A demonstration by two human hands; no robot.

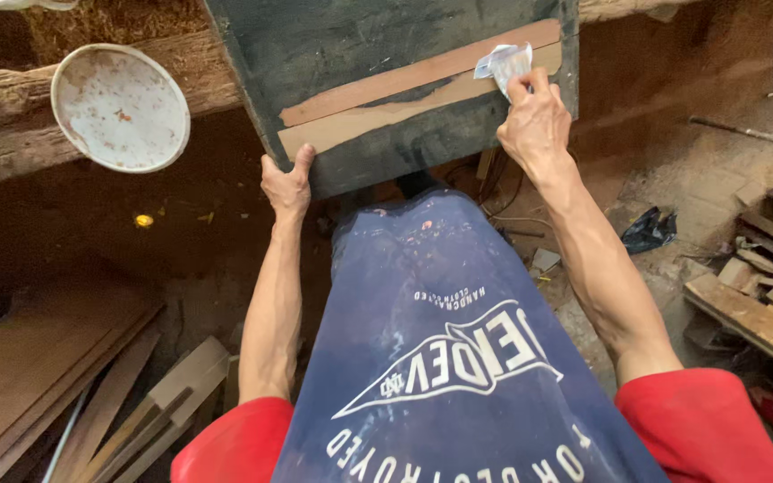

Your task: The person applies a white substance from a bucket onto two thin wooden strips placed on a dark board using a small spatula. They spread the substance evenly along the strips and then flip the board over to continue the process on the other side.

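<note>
A dark grey-green panel (386, 54) lies in front of me with two bare reddish wood strips (404, 94) running across it. My left hand (286, 183) grips the panel's near left corner, thumb on top. My right hand (534, 121) presses a crumpled pale scrap, paper or cloth (503, 63), against the right end of the wood strips. A dark blue printed apron (440, 358) covers my front below the panel.
A white, stained round bowl (118, 107) rests on a rough log (11, 125) at upper left. Flat boards (55, 376) lie on the dirt floor at lower left. Stacked wood offcuts (762, 286) and a black scrap (648, 231) sit at right.
</note>
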